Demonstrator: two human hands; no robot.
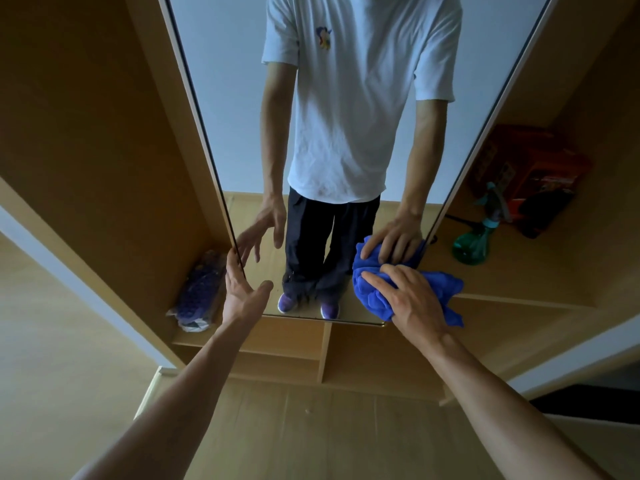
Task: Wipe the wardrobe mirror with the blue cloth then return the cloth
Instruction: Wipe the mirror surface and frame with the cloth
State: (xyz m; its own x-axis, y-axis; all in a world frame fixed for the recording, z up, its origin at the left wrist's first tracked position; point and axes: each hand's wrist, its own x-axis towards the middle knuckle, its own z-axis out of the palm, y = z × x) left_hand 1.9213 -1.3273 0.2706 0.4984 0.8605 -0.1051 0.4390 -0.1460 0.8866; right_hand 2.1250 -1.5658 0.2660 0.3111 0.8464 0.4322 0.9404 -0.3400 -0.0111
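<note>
A light-wood wardrobe (86,133) fills the far view in dim, soft light. Its right shelf (519,282) carries a green spray bottle (472,245) and a red box (530,168). A purple bag (199,289) lies on the left. Pale plank floor (311,427) lies near.

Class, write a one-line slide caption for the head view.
Right hand presses the blue cloth low on the wardrobe mirror; left hand rests at its edge.
</note>
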